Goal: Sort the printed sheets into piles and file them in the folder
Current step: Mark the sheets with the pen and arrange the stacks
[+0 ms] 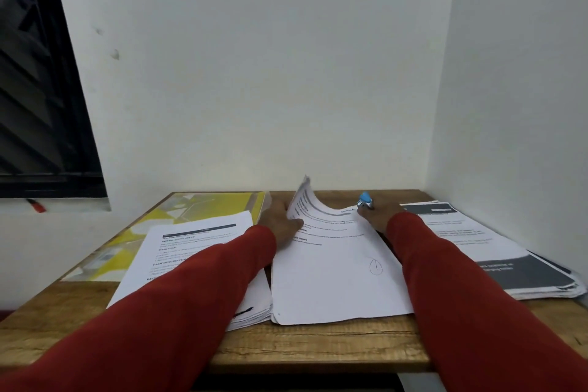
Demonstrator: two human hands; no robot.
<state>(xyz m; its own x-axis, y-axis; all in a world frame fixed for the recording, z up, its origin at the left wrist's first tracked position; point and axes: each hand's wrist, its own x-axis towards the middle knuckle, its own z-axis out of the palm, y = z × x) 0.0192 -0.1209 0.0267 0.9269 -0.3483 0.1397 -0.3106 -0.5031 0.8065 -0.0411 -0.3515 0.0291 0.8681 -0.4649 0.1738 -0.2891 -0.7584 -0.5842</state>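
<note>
At a wooden desk (318,353) set in a white corner, a person in red sleeves sorts printed sheets. The left hand (281,221) pinches the curled far edge of the top sheet (334,280) on the middle pile. The right hand (378,216) rests beside it; its grip cannot be made out. The left pile (197,242) reads "TASK GOAL"; it overlaps a yellow folder (191,207). The right pile (496,251) lies well apart.
</note>
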